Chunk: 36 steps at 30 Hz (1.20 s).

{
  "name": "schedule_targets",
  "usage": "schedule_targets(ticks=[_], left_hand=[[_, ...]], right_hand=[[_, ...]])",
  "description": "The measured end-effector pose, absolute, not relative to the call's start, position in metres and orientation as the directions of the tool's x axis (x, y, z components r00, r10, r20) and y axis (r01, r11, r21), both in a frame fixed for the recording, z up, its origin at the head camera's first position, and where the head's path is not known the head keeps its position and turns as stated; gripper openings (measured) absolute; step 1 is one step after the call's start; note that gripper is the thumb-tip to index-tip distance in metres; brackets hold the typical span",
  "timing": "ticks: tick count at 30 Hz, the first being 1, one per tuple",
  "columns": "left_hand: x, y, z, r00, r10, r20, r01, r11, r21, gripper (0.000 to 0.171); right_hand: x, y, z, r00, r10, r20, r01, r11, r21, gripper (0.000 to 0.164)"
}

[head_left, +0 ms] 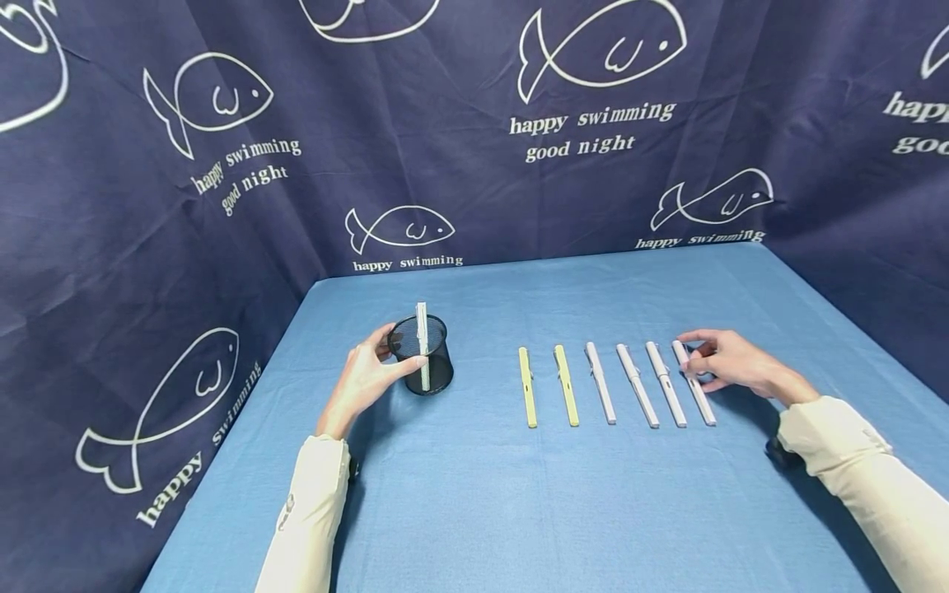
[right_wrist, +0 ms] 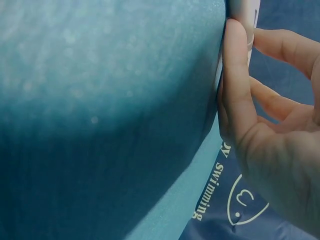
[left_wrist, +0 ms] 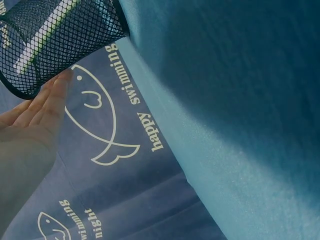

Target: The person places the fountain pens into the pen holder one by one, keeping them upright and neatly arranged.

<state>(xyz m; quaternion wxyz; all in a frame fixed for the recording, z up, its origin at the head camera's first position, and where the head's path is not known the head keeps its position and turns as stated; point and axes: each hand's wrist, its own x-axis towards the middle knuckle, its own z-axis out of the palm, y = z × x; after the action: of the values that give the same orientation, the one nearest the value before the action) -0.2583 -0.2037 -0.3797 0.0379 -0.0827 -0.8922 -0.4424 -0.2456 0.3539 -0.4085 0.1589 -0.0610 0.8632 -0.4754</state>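
A black mesh pen cup (head_left: 441,371) stands upright at the left of the table, with one pale pen (head_left: 422,325) standing in it. My left hand (head_left: 365,380) holds the cup, thumb at the front and fingers at its far left side. In the left wrist view the fingers of that hand (left_wrist: 37,117) lie against the mesh (left_wrist: 75,42). At the right end of a row of pens, my right hand (head_left: 730,361) pinches a whitish pen (head_left: 702,401) that lies on the cloth. Thumb and fingers meet around this pen (right_wrist: 255,12) in the right wrist view, hiding part of it.
Left of the pinched pen lie two yellow pens (head_left: 527,387) and more whitish pens (head_left: 638,385), side by side and spaced apart. Blue cloth (head_left: 519,511) covers the table. Dark blue curtains (head_left: 474,165) with fish prints rise behind and at both sides.
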Motion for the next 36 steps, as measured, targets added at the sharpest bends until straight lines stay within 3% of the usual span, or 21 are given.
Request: schedule_targets(ticks=[23, 36], left_hand=[[-0.2574, -0.2028, -0.3816, -0.984, 0.106, 0.140, 0.176, 0.591, 0.787, 0.092], [-0.2577, -0.2032, -0.3804, -0.984, 0.110, 0.137, 0.176, 0.592, 0.787, 0.090]], right_hand=[[-0.2439, 0.3555, -0.4099, -0.957, -0.207, -0.205, 0.064, 0.539, -0.840, 0.056], [-0.2411, 0.3556, -0.4084, -0.978, -0.186, -0.097, -0.003, 0.475, -0.880, 0.055]])
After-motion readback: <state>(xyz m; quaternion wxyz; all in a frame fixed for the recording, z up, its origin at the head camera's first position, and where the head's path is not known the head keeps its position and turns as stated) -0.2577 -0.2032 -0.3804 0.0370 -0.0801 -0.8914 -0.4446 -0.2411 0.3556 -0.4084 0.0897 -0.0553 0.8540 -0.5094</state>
